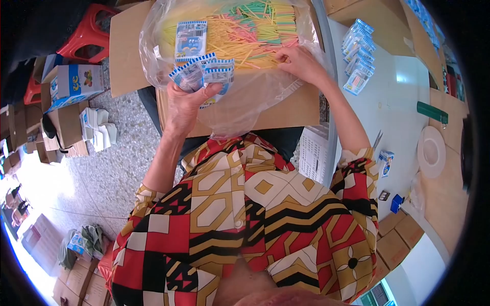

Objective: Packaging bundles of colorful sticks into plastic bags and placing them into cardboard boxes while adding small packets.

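In my left hand I grip several small blue-and-white packets, fanned out between thumb and fingers. Another such packet lies just beyond them on a heap of thin coloured sticks, mostly yellow, with pink and green ones toward the back. The heap fills a clear plastic bag that lines an open cardboard box. At the heap's right edge, my right hand has its fingers curled and pinched together against yellow sticks; what sits between the fingertips is too small to make out.
Right of the box, a grey-edged table bears a row of similar packets, a green tool-like object and a white round lid. A white plastic basket stands below its edge. Red stools and cartons stand at left.
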A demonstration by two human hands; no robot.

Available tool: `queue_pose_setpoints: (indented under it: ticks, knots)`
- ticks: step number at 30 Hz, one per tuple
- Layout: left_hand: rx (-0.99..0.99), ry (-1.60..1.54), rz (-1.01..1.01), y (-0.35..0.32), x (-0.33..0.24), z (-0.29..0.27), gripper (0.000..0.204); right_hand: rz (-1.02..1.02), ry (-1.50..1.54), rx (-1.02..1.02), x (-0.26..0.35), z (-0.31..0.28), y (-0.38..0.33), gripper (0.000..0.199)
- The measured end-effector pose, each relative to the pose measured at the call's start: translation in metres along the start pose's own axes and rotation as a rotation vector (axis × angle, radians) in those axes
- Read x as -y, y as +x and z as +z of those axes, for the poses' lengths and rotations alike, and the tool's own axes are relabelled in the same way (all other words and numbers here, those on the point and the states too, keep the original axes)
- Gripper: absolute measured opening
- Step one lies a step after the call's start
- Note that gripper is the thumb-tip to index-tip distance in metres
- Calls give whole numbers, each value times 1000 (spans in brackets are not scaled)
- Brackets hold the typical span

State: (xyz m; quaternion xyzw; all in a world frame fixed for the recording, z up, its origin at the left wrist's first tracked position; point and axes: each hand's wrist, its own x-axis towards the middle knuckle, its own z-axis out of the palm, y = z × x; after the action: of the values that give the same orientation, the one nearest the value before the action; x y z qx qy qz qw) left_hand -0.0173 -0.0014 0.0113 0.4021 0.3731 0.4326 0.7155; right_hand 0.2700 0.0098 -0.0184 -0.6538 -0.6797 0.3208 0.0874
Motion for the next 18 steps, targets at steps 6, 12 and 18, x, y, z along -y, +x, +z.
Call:
queue_pose_setpoints:
  ticks: [6,12,18]
  knots:
    - [-25,9,-22,1,1,-2,38,-80,-153,210,-3,11,22,19]
    - [-23,26,-25,2,0,-4,37,-125,-266,136,6,15,24,18]
    - [-13,11,-12,2,-1,1,32,-91,-187,164,-17,23,33,20]
